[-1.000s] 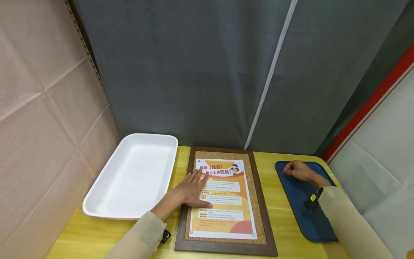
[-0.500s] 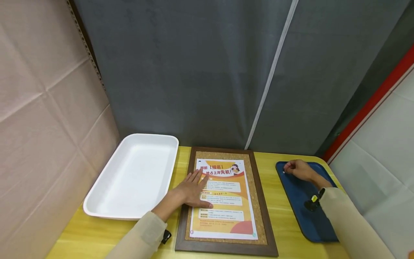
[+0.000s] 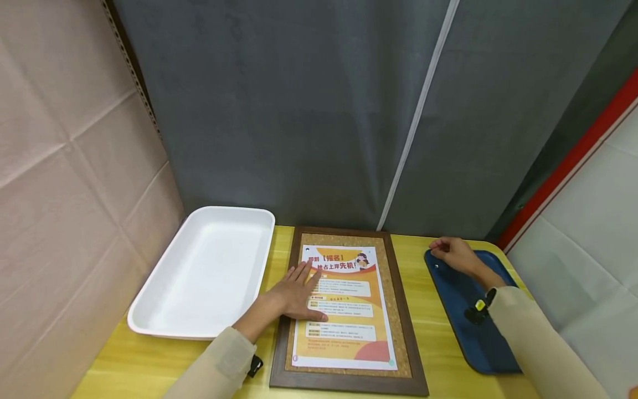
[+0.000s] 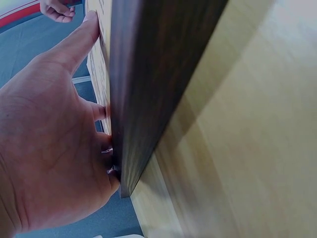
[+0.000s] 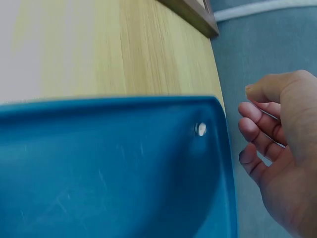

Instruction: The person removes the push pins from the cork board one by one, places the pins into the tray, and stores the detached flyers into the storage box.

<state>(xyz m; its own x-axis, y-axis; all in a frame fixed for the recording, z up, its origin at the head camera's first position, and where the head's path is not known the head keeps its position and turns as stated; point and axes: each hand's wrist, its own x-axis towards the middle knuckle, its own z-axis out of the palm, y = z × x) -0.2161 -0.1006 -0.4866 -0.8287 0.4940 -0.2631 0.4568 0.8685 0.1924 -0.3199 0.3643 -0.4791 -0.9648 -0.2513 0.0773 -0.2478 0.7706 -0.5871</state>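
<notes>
My left hand (image 3: 294, 296) lies flat with spread fingers on an orange and white poster (image 3: 344, 349), on a brown-framed cork board (image 3: 416, 383). The thumb (image 4: 79, 42) reaches over the frame's side in the left wrist view. A dark pin head (image 3: 307, 249) shows at the poster's upper left corner. My right hand (image 3: 453, 255) hovers over the far left corner of a blue tray (image 3: 490, 343). Its fingers (image 5: 251, 130) are loosely curled with nothing visible between them. A small silver thumbtack (image 5: 200, 129) lies in the tray near that corner, apart from the fingertips.
A deep white tray (image 3: 199, 277) stands left of the board on the yellow wood table (image 3: 124, 366). A grey curtain (image 3: 299, 111) hangs behind the table's back edge. Pale sheets (image 3: 65, 183) cover the left wall, and a red strip (image 3: 573, 160) runs along the right.
My right hand has lifted away from the thumbtack, moving slightly back and left, and the thumbtack now lies uncovered in the blue tray. The left hand has not moved.
</notes>
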